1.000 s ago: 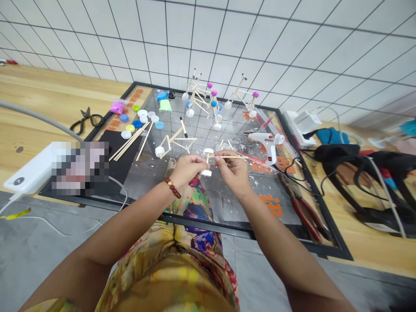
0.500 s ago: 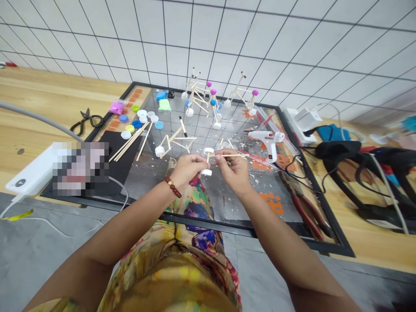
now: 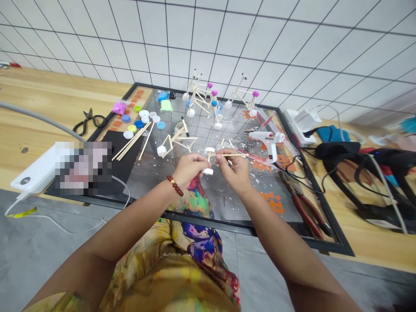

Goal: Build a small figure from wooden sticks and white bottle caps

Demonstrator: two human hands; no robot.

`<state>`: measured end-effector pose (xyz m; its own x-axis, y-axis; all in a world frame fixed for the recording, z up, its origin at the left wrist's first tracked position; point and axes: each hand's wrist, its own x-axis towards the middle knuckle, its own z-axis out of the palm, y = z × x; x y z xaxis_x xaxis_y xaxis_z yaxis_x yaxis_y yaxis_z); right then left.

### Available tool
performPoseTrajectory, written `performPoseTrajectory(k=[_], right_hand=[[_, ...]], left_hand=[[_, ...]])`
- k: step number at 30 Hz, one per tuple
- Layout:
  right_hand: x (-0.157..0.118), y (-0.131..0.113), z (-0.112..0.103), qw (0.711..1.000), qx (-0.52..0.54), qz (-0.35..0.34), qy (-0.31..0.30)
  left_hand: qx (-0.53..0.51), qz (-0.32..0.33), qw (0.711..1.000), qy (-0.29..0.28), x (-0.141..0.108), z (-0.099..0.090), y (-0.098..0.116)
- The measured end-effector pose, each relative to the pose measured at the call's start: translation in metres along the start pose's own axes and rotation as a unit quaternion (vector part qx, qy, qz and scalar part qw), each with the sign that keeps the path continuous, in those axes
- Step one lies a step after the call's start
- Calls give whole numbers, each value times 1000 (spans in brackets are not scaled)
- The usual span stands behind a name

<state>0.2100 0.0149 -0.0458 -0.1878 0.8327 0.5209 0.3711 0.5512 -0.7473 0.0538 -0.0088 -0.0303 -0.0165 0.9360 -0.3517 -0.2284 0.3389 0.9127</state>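
Note:
My left hand grips a small assembly of two white plastic bottle caps, the upper cap and the lower cap, joined by a short wooden stick. My right hand pinches a thin wooden stick between thumb and fingers, and its left end lies against the upper cap. The fingers of my left hand hide most of the short stick. A beaded bracelet circles my left wrist.
On the framed glass mat stand several stick-and-cap models and a white hot glue gun. Loose caps, wooden sticks and a black sheet lie left. Red-handled pliers lie right, black scissors beyond the frame.
My hands stay in nearly the same grip, shifted slightly right. The camera view has tilted a little, so the table sits lower in the picture.

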Motion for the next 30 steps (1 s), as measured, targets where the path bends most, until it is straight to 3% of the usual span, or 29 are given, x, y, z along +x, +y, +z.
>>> performPoseTrajectory(k=[30], right_hand=[[-2, 4, -2, 1000, 22, 20, 2]], left_hand=[[20, 20, 1000, -5, 1, 0, -3]])
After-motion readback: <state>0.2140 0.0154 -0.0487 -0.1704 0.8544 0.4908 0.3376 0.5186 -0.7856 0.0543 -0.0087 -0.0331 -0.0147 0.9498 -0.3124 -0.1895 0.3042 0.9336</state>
